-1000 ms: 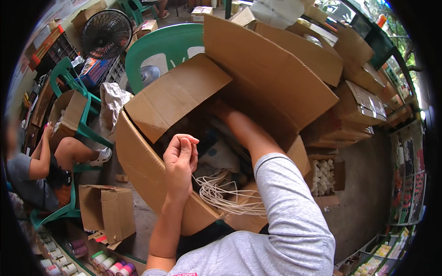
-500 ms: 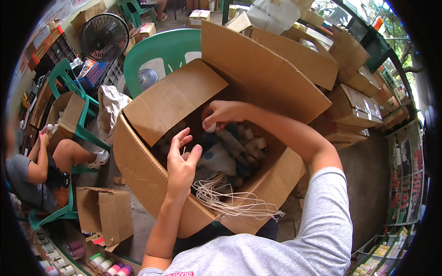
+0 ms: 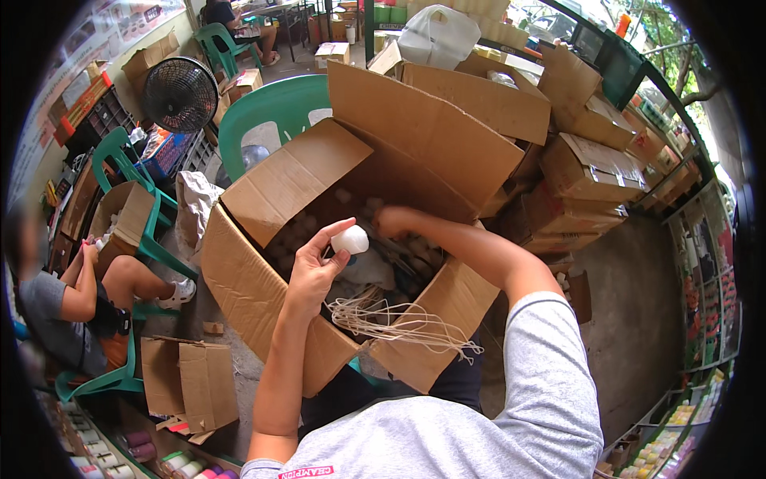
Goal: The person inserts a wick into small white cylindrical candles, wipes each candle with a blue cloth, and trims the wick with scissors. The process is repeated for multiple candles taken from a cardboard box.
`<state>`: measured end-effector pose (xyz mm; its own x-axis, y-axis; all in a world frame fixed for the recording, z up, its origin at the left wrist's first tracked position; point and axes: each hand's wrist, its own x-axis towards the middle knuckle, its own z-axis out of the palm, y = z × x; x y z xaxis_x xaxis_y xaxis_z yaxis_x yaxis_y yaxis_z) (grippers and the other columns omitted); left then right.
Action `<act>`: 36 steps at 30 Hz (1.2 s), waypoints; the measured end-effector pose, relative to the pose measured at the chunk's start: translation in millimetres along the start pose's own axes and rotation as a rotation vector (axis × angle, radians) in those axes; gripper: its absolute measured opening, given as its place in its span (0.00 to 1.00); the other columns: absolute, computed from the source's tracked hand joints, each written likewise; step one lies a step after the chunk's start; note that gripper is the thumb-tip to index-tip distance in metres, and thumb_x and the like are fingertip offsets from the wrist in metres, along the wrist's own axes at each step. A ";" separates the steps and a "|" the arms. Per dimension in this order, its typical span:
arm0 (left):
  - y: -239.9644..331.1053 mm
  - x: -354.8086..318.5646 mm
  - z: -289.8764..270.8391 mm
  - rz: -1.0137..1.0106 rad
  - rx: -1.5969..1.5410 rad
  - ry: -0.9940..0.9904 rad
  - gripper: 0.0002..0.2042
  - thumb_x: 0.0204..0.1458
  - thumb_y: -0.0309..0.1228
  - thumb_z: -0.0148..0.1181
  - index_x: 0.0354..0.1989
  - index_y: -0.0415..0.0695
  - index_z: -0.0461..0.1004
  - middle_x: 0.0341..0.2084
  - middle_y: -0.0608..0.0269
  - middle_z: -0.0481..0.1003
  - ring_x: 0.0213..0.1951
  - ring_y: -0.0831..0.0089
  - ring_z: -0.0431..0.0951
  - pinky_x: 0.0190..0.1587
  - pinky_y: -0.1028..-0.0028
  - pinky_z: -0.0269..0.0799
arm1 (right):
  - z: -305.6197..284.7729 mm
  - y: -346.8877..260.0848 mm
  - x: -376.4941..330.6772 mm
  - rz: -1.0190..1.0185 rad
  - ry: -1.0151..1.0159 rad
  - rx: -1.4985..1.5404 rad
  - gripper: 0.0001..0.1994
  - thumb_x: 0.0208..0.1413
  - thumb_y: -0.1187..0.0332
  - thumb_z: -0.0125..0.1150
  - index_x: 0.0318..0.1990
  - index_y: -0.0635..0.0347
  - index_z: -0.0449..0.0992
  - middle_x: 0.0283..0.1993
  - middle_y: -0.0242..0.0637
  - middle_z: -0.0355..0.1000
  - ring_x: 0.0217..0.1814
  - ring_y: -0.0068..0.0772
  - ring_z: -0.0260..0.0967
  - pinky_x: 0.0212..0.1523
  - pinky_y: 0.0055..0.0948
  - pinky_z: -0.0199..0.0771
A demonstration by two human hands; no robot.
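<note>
In front of me stands a large open cardboard box (image 3: 239, 275) with its flaps spread. My left hand (image 3: 313, 267) is raised over its left side, pinching a short white cylinder (image 3: 349, 240), perhaps a candle, between thumb and fingers. My right hand (image 3: 392, 223) reaches down into the box towards its far side, fingers in shadow, so what they touch is hidden. Several more pale cylinders (image 3: 299, 231) lie inside, beside a grey plastic bag (image 3: 369, 271). A loose bundle of thin cream strings (image 3: 399, 327) hangs over the box's near edge.
A green chair (image 3: 231, 128) stands behind the box, with a black fan (image 3: 180, 94) beyond. To the left a seated person (image 3: 68, 295) works next to another open carton (image 3: 124, 215). Stacked cartons (image 3: 594, 176) rise at the right. A small carton (image 3: 187, 383) sits on the floor.
My left hand, empty before, now holds a white cylinder. My right hand, which held a white piece, has moved lower into the box. The view has tilted up slightly.
</note>
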<state>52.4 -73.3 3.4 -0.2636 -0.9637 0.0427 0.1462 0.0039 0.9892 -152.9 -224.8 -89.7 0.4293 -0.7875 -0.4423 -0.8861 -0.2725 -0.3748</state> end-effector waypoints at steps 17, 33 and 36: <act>-18.1 6.8 -13.4 -0.305 -0.161 -0.274 0.24 0.64 0.52 0.44 0.42 0.39 0.70 0.27 0.67 0.70 0.12 0.88 0.53 0.12 0.82 0.43 | 5.4 -75.3 -175.9 -0.536 0.217 1.616 0.13 0.62 0.65 0.59 0.50 0.58 0.70 0.47 0.30 0.73 0.42 0.20 0.73 0.35 0.24 0.79; -10.8 -18.8 45.2 0.147 0.413 -0.080 0.18 0.68 0.43 0.40 0.43 0.39 0.67 0.28 0.64 0.70 0.31 0.77 0.69 0.35 0.77 0.66 | 32.3 -90.4 -157.0 -0.290 0.752 1.681 0.03 0.64 0.72 0.51 0.38 0.61 0.70 0.33 0.32 0.71 0.32 0.20 0.69 0.32 0.23 0.74; -9.5 -18.1 46.1 0.060 0.105 -0.178 0.22 0.67 0.48 0.39 0.47 0.39 0.67 0.29 0.65 0.70 0.23 0.83 0.61 0.25 0.82 0.56 | 38.6 -77.0 -145.8 -0.215 0.711 1.854 0.03 0.64 0.72 0.52 0.41 0.60 0.71 0.36 0.34 0.73 0.34 0.25 0.72 0.35 0.27 0.76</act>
<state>11.9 -43.6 -0.4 -0.4230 -0.8986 0.1167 0.0686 0.0966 0.9929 -140.5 -67.7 -27.9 -0.0631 -0.9914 -0.1147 0.5882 0.0559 -0.8068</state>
